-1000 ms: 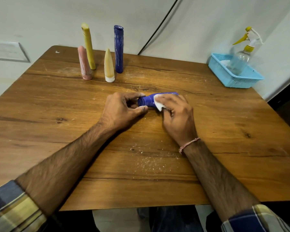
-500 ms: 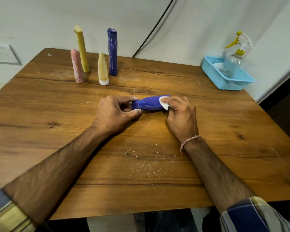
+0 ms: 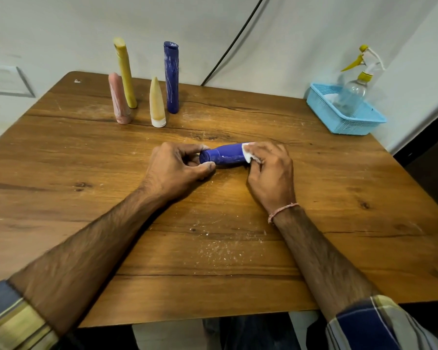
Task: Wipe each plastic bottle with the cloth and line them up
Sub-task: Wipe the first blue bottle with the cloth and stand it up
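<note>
A short blue plastic bottle (image 3: 225,155) lies on its side at the middle of the wooden table (image 3: 339,198). My left hand (image 3: 177,168) pinches its cap end between thumb and fingers. My right hand (image 3: 271,170) presses a small white cloth (image 3: 247,155) against the bottle's far end. At the back left stand several bottles close together: a pink one (image 3: 118,99), a tall yellow one (image 3: 125,72), a cream cone-shaped one (image 3: 156,103) and a tall blue one (image 3: 171,77) with white streaks.
A light blue plastic basket (image 3: 339,122) sits at the back right corner and holds a clear spray bottle (image 3: 353,94) with a yellow trigger. A black cable (image 3: 235,39) runs down the wall behind the table. White specks dot the tabletop near the front.
My right hand with the cloth has slid along the blue bottle from near the cap towards its far end, uncovering more of the body. My left hand keeps its hold on the cap end.
</note>
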Motion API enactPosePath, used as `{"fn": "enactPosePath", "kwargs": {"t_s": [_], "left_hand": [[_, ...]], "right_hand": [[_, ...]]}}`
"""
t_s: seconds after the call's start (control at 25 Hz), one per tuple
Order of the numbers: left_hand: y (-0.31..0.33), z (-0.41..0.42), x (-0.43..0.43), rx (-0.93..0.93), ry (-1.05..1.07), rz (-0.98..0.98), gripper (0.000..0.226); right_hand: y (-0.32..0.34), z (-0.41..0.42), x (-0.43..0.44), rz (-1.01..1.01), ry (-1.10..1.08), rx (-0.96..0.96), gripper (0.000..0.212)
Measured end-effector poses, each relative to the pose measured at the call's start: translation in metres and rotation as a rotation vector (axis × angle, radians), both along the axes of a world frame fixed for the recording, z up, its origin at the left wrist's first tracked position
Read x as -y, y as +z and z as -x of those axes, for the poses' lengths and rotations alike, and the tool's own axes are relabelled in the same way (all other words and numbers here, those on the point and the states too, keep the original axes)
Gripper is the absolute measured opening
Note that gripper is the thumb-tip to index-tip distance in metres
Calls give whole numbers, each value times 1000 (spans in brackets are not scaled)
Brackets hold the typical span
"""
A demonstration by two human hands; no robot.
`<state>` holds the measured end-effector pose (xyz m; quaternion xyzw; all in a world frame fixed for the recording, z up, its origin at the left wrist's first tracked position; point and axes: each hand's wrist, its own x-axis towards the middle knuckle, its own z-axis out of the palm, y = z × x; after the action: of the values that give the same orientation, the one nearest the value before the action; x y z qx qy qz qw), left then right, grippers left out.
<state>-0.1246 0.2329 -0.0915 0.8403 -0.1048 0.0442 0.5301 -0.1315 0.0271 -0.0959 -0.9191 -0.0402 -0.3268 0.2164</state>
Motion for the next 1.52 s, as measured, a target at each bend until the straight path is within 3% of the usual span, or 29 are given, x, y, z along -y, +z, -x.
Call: {"fn": "enactPosePath", "kwargs": {"t_s": [0.12, 0.28, 0.48, 0.64, 0.8, 0.84, 0.96, 1.16, 1.32, 1.52], "left_hand": [[-3, -1, -2, -4, -6, 37, 36], [0, -1, -1, -45, -45, 68, 41], [1, -1, 0, -41, -26, 114, 34], [-1, -4, 1, -87, -20, 157, 40], [-1, -5, -1, -101, -4, 175, 35], [-1, -5, -1, -107, -7, 176, 37], [-1, -5, -1, -141, -33, 202, 44], [-3, -4, 0, -107, -25, 219, 36], [0, -2, 3, -148, -58, 244, 33], [-3, -1, 3, -62, -83, 245, 47]], "right_hand": [[-7, 16, -16, 99, 293, 49, 39], [1, 0, 3, -60, -75, -25, 38], [-3, 13, -9, 106, 234, 51, 41], [2, -2, 8, -83, -134, -30, 35], [-3, 15, -18, 110, 272, 62, 38], [-1, 13, -17, 114, 269, 75, 38], [4, 0, -6, -40, -33, 55, 35], [0, 16, -35, 138, 324, 107, 40], [0, 4, -19, 25, 97, 109, 38], [-2, 11, -47, 26, 291, 136, 38]]}}
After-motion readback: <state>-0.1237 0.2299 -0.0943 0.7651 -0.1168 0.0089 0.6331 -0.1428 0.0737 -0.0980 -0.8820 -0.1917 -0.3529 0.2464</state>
